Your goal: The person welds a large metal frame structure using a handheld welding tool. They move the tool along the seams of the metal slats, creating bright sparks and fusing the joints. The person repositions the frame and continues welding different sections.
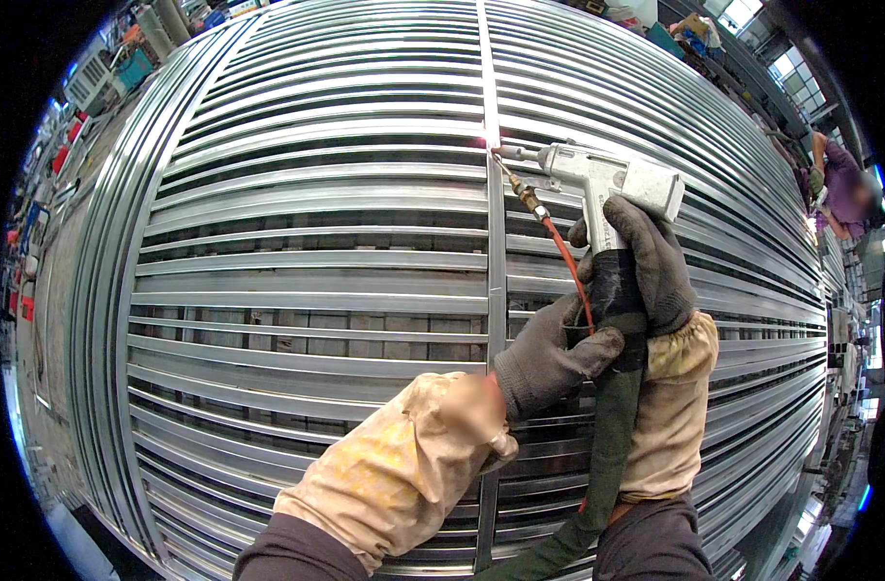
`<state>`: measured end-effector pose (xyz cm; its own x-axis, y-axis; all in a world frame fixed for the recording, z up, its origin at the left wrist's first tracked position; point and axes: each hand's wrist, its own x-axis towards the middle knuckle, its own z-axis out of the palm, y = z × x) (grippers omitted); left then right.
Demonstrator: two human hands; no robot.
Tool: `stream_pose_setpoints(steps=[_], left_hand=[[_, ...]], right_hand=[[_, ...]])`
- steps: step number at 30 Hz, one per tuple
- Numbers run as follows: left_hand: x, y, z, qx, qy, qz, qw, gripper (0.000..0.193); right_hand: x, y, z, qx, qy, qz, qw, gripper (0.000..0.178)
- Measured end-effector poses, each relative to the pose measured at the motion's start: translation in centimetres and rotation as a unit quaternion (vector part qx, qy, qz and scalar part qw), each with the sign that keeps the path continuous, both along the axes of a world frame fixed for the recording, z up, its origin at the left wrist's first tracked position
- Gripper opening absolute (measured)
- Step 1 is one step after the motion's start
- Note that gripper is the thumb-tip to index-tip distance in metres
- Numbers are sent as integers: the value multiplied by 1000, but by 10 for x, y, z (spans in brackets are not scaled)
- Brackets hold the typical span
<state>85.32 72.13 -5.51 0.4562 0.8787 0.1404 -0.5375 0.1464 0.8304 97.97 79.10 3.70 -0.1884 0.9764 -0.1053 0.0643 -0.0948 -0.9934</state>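
My right hand [652, 263], in a dark grey glove, is closed round the grip of a silver handheld welding gun [607, 184]. Lower down, my gloved left hand [554, 356] wraps the gun's dark, tape-bound cable end. The nozzle points left at a long metal bar [496, 252] running up the middle of a slatted metal frame [316, 281]. A small pinkish-white glow shows at the tip, against the bar. An orange-red hose [569, 257] with a brass fitting [531, 199] runs below the nozzle. From my hands the green-sleeved cable [612, 436] hangs toward the lower edge.
The frame's parallel slats fill most of the view, with dark gaps between them. Bundled side rails [108, 290] bound it at the left. At the far right, another person in a purple top [847, 189] leans by the frame. Workshop clutter lines the upper left.
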Motion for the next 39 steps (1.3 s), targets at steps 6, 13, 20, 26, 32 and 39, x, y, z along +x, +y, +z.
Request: stream_pose_setpoints(steps=[6, 13, 20, 26, 32, 39], left_hand=[[0, -2, 5, -4, -14, -4, 1000, 42], [-5, -4, 15, -32, 8, 0, 999, 35], [-2, -3, 12, -19, -3, 6, 1000, 33], [-1, -3, 11, -6, -4, 5, 1000, 35], [-3, -6, 13, -16, -19, 8, 1000, 36], [-4, -6, 15, -20, 27, -1, 999, 33]], right_hand=[[2, 5, -3, -41, 29, -21, 999, 35], [-4, 5, 0, -47, 6, -16, 999, 35], [0, 4, -2, -21, 13, 3, 1000, 33], [7, 7, -8, -9, 10, 19, 1000, 35], [-1, 3, -1, -40, 11, 1, 999, 36], [-1, 1, 4, -52, 18, -2, 999, 36]])
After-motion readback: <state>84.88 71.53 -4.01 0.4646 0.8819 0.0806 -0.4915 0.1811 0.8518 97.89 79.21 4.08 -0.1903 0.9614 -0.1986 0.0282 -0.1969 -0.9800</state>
